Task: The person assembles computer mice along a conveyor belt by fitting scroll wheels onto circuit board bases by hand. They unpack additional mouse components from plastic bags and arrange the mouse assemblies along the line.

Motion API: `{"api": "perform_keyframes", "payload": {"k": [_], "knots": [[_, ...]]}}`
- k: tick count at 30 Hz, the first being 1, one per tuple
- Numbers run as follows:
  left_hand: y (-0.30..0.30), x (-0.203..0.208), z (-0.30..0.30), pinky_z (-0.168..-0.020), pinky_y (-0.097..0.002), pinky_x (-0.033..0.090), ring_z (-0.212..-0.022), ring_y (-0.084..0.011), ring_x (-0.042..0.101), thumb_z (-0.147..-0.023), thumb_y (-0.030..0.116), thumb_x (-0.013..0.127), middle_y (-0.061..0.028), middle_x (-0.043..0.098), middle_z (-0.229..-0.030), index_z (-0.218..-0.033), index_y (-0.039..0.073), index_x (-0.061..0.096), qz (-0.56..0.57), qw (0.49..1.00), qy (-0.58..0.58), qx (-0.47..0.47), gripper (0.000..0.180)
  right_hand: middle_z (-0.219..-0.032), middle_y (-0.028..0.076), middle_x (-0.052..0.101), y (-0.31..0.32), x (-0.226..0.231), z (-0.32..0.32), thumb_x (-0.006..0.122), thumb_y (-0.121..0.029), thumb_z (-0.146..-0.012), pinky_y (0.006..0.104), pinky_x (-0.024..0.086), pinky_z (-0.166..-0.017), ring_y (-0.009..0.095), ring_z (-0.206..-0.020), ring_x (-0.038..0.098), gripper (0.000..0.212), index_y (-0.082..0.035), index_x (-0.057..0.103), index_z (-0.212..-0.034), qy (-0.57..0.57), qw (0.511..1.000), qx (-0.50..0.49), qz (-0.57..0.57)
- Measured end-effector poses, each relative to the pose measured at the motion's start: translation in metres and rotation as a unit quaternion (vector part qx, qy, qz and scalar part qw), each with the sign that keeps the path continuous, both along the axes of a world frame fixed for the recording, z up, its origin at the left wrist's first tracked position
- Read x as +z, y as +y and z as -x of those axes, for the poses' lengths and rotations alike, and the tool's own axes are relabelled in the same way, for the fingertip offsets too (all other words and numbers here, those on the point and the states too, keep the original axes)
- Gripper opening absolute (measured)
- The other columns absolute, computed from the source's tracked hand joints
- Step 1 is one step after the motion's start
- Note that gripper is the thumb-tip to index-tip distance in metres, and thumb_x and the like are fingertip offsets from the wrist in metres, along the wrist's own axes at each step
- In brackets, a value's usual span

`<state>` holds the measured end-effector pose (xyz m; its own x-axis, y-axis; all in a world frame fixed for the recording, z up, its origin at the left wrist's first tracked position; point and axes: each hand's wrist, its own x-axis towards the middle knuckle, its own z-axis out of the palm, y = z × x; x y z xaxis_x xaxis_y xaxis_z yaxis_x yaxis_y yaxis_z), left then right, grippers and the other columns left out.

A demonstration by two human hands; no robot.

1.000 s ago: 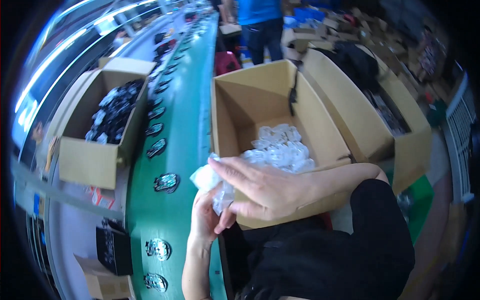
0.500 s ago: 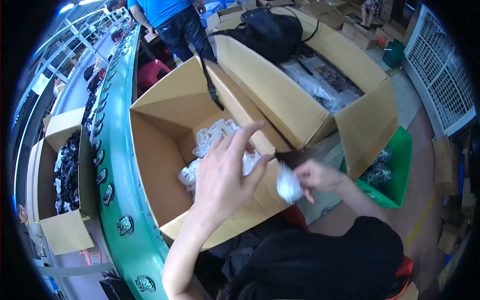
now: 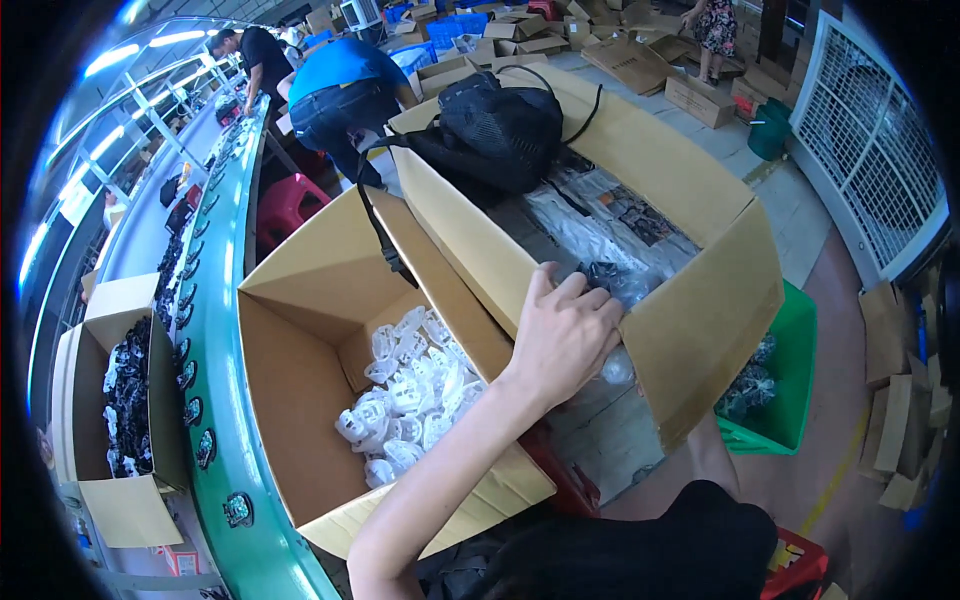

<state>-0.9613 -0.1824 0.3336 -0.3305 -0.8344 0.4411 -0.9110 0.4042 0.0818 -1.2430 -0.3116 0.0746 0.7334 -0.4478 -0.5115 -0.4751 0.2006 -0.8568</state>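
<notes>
My left hand [image 3: 572, 335] is at the near corner of the larger cardboard box [image 3: 672, 308], fingers bent over and closed. Whether they grip the box edge or clear plastic is hidden. Clear plastic [image 3: 617, 366] shows just below the fingers. My right forearm [image 3: 712, 455] runs up behind the box's hanging flap, which conceals that hand. To the left, under my left forearm, an open cardboard box [image 3: 300, 370] holds several translucent white plastic parts [image 3: 410, 385]. The larger box contains clear bags [image 3: 625, 285] and flat dark bagged items [image 3: 610, 205].
A black backpack [image 3: 500, 130] lies across the larger box. Right of it stands a green crate [image 3: 790, 380] with bagged parts. Along the left runs a green conveyor [image 3: 222, 340] carrying small dark parts, beside a box of black parts [image 3: 130, 400]. Other people stand farther back.
My left hand has moved right from above the white parts to the larger box's corner. My right hand, earlier holding a whitish plastic piece, has gone behind the flap.
</notes>
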Motion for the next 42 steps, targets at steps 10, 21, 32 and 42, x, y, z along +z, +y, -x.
{"api": "perform_keyframes", "payload": {"k": [10,21,32,42], "knots": [[-0.014,0.039,-0.013,-0.111,-0.0557,0.033,-0.092,-0.0282,0.059,-0.088,0.013,0.062,-0.0093,0.061,-0.081,-0.087,0.005,0.065,0.093,0.985,0.142,0.021,0.009,-0.114,0.021,0.064,-0.003,0.003,-0.083,0.056,-0.025,-0.101,0.0458,0.055,-0.087,0.028,-0.103,0.063,0.034,0.002,0.062,-0.121,0.062,0.976,-0.039,0.205],[0.003,-0.005,-0.005,-0.114,-0.0607,0.031,-0.097,-0.0230,0.061,-0.082,0.021,0.063,-0.0041,0.066,-0.081,-0.082,0.011,0.071,0.112,0.987,0.099,0.065,0.012,-0.117,0.024,0.062,-0.015,0.013,-0.154,0.054,-0.026,-0.102,0.0504,0.051,-0.094,0.032,-0.109,0.061,0.035,0.003,0.062,-0.119,0.069,0.897,0.027,0.435],[0.006,-0.046,0.009,-0.113,-0.0653,0.028,-0.099,-0.0226,0.061,-0.079,0.023,0.062,-0.0019,0.070,-0.081,-0.078,0.013,0.074,0.109,0.989,0.051,0.087,0.016,-0.123,0.032,0.060,0.152,0.083,-0.091,0.050,-0.034,-0.100,0.0530,0.044,-0.101,0.042,-0.119,0.057,0.042,0.000,0.064,-0.122,0.167,0.730,0.191,0.635],[0.056,-0.060,0.006,-0.101,-0.0511,0.041,-0.115,-0.0266,0.055,-0.083,0.033,0.069,-0.0101,0.060,-0.114,-0.128,0.008,0.055,0.183,0.979,0.084,0.036,0.053,-0.091,0.028,0.070,0.268,0.174,-0.145,0.049,-0.036,-0.099,0.0509,0.051,-0.090,0.044,-0.094,0.067,0.047,0.003,0.073,-0.084,0.213,0.776,0.460,0.375]]}}
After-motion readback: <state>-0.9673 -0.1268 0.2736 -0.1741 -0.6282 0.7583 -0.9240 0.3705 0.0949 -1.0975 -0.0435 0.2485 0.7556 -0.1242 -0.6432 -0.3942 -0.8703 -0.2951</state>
